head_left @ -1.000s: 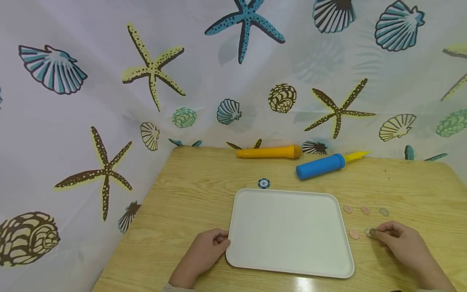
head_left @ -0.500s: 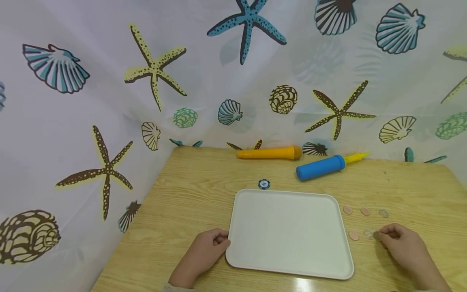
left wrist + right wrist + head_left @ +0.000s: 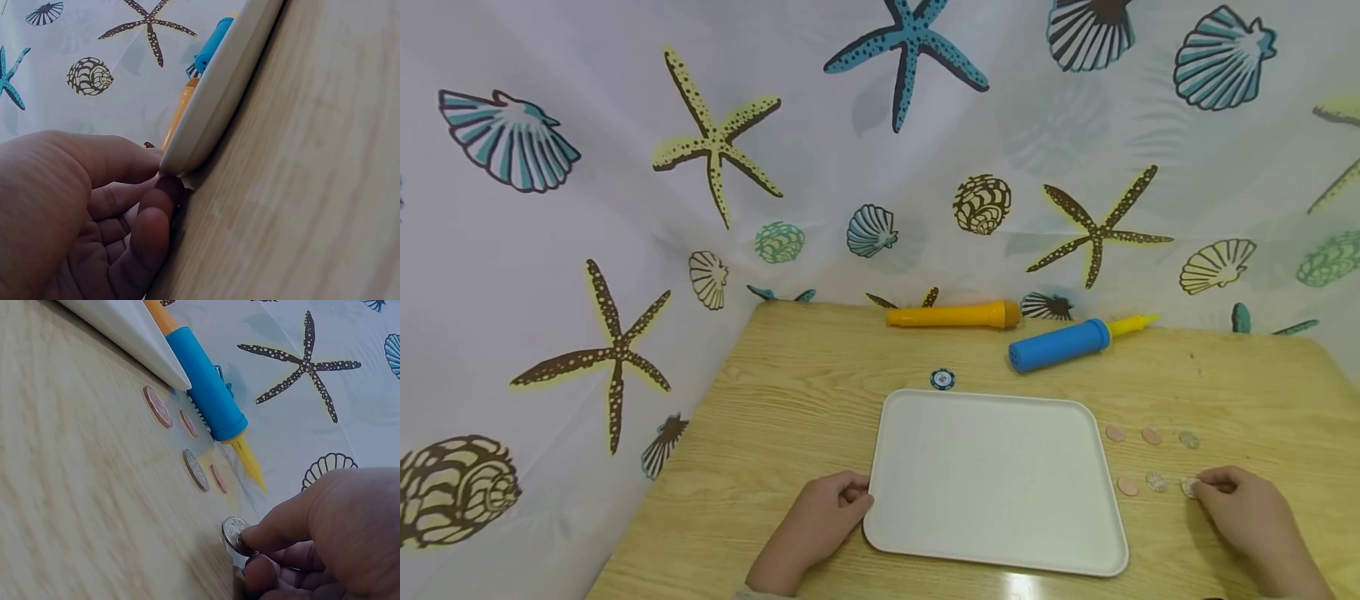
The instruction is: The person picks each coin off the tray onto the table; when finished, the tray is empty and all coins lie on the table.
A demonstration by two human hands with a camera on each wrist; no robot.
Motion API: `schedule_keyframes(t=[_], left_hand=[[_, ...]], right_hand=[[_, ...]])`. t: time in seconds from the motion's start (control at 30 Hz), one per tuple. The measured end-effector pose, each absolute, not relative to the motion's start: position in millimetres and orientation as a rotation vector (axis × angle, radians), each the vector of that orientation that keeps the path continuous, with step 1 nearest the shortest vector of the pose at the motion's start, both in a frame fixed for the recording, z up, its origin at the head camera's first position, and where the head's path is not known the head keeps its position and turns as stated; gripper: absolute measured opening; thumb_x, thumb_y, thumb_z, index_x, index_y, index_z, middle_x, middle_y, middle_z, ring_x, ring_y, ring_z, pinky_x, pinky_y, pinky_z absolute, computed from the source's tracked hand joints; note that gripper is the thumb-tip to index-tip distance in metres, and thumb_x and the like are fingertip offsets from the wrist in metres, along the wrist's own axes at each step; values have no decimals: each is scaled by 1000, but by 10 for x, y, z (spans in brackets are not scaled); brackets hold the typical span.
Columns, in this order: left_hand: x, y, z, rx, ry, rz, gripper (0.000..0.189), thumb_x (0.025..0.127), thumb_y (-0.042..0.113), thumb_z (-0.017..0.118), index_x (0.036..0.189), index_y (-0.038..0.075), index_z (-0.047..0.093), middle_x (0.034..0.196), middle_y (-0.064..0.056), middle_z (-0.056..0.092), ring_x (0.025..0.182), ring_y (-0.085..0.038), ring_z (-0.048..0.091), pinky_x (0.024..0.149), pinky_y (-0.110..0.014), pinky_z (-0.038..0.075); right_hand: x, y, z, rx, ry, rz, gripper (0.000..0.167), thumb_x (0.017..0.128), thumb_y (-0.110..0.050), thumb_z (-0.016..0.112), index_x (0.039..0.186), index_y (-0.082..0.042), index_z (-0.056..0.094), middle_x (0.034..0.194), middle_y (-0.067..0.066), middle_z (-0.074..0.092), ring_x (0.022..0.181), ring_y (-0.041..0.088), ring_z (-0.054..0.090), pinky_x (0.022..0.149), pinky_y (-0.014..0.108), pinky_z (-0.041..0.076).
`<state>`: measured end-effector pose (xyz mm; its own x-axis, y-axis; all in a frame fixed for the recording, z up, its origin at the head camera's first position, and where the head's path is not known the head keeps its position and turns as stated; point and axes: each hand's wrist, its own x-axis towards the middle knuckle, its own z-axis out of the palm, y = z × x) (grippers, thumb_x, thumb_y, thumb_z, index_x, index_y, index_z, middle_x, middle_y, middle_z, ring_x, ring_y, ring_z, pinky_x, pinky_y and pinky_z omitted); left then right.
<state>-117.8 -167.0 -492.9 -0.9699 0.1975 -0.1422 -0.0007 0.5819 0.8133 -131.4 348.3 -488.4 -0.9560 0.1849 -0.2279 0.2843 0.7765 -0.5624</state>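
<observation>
At the left rim of a white rectangular tray (image 3: 992, 479), my left hand (image 3: 820, 517) pinches the edge. In the left wrist view, the thumb lies on the rim and curled fingers (image 3: 156, 219) sit beneath it. To the right of the tray, my right hand (image 3: 1247, 512) pinches a silver coin (image 3: 236, 532) between thumb and fingers. Other coins lie flat nearby: a copper coin (image 3: 1127, 486) and a silver coin (image 3: 1156, 482) in the near row, with two copper coins (image 3: 1151, 436) and a silver coin (image 3: 1188, 439) behind. Something dark under the right fingers is unclear.
A blue and white poker chip (image 3: 942, 379) lies behind the tray. Farther back are an orange microphone-shaped object (image 3: 955, 315) and a blue hand pump (image 3: 1060, 344) with a yellow nozzle. A seashell-print cloth (image 3: 820, 167) borders the wooden table (image 3: 760, 400).
My right hand has slid rightward with its silver coin, away from the silver coin beside the near copper one. The left hand and the tray have stayed in place.
</observation>
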Motion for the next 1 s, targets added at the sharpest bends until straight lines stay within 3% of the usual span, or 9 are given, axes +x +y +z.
schedule_keyframes(t=[0.27, 0.5, 0.87, 1.0], left_hand=[[-1157, -1698, -4951, 159, 2596, 1318, 31, 97, 24, 66, 120, 2, 69, 89, 2, 67, 73, -11, 59, 67, -25, 50], [-1184, -1732, -4920, 134, 2645, 1302, 30, 97, 21, 66, 119, 1, 70, 88, 3, 67, 73, -11, 58, 66, -26, 50], [-1166, -1734, -4963, 120, 2604, 1325, 31, 98, 21, 66, 120, 1, 69, 88, 3, 67, 68, -10, 59, 63, -25, 50], [-1170, -1720, -4947, 138, 2575, 1357, 31, 98, 20, 66, 121, -1, 68, 87, 2, 68, 61, -10, 59, 58, -26, 51]], right_hand=[[-1303, 3523, -4815, 389, 2784, -858, 56, 101, -40, 57, 121, 13, 60, 122, 37, 59, 115, 60, 49, 92, 70, 40], [-1414, 3468, -4831, 370, 2782, -887, 53, 101, -39, 56, 118, 11, 63, 121, 35, 60, 109, 54, 55, 88, 63, 44], [-1403, 3424, -4901, 408, 2811, -864, 45, 100, -30, 59, 115, 12, 64, 115, 33, 63, 109, 54, 55, 91, 65, 42], [-1348, 3437, -4912, 421, 2809, -872, 51, 100, -35, 56, 117, 13, 61, 117, 34, 62, 110, 57, 53, 91, 67, 41]])
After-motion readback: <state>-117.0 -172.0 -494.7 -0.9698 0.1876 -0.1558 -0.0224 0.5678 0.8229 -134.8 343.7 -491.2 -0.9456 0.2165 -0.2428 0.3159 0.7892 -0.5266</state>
